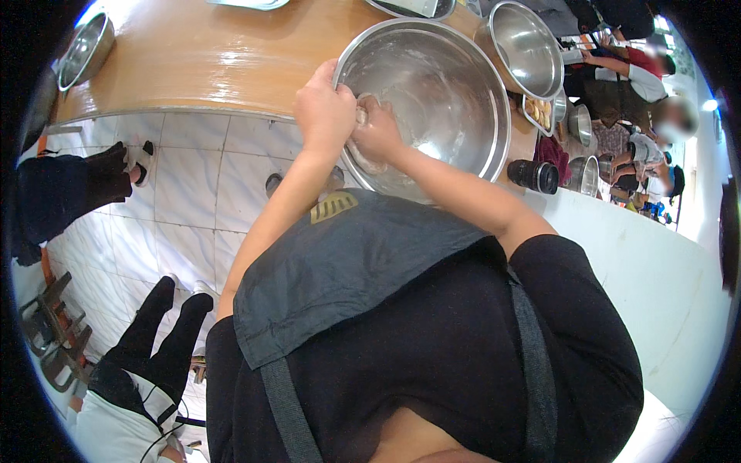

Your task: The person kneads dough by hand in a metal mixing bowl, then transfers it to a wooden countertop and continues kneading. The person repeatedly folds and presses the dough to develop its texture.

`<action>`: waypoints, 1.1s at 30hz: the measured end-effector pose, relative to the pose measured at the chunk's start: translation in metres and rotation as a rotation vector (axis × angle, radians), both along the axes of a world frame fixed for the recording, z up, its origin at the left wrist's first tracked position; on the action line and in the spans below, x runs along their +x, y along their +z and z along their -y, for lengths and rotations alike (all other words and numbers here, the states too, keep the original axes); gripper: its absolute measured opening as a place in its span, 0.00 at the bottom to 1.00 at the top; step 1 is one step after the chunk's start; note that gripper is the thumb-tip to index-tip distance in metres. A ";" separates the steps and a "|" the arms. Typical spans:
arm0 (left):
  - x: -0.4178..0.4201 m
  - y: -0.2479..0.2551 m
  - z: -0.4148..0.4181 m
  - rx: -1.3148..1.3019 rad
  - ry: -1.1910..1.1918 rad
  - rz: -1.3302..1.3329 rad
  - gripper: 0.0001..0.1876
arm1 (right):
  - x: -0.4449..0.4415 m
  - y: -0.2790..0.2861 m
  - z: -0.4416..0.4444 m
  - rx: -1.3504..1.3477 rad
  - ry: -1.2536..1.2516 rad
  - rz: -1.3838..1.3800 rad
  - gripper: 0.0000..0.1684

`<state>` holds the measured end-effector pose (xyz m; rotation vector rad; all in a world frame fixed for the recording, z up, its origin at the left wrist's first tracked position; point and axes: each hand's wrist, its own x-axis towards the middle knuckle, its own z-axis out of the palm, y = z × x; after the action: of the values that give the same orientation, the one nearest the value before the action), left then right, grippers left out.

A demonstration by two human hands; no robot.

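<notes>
A large stainless steel mixing bowl (457,116) stands at the table's edge, right in front of my apron. My left hand (326,107) grips its rim on the left side. Inside, against the near left wall, my right hand (379,130) presses into pale dough (366,157) with its fingers curled. Part of the dough is hidden beneath that hand. Whitish smears of flour or dough mark the bowl's inner wall.
On the wooden table (231,58) are another steel bowl (529,49), a tray of yellowish pieces (538,113) and a black cylinder like a camera lens (532,176). A steel bowl (87,52) sits far left. People stand behind at left and along the right.
</notes>
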<state>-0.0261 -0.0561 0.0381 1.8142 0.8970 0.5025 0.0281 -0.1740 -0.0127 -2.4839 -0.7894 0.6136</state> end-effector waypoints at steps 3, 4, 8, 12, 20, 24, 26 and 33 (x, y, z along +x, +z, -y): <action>0.000 0.001 0.001 0.016 -0.013 0.019 0.19 | 0.016 0.002 0.022 0.392 -0.389 -0.963 0.30; 0.000 0.001 0.001 0.027 -0.014 0.030 0.19 | 0.028 0.003 0.029 0.454 -0.429 -1.226 0.32; 0.000 -0.003 0.003 0.001 -0.034 0.081 0.19 | 0.048 0.042 0.048 0.233 -0.226 -1.142 0.35; 0.003 -0.004 0.003 -0.015 -0.038 0.064 0.19 | 0.071 0.057 0.062 -0.087 -0.100 -0.703 0.29; 0.001 -0.001 0.003 0.026 -0.065 0.046 0.20 | 0.004 -0.009 0.055 -0.318 0.303 0.483 0.30; 0.000 -0.005 -0.001 0.100 -0.076 0.072 0.20 | 0.025 -0.013 0.045 -0.303 0.312 0.334 0.24; -0.003 -0.006 0.000 0.096 -0.077 0.042 0.20 | 0.034 -0.016 0.042 -0.234 0.234 0.294 0.21; 0.005 0.003 0.002 -0.006 -0.077 0.050 0.20 | 0.013 -0.031 0.041 -0.124 0.240 0.403 0.28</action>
<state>-0.0215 -0.0580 0.0407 1.8154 0.7909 0.4940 0.0407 -0.2152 -0.0439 -2.6877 -1.2477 0.2424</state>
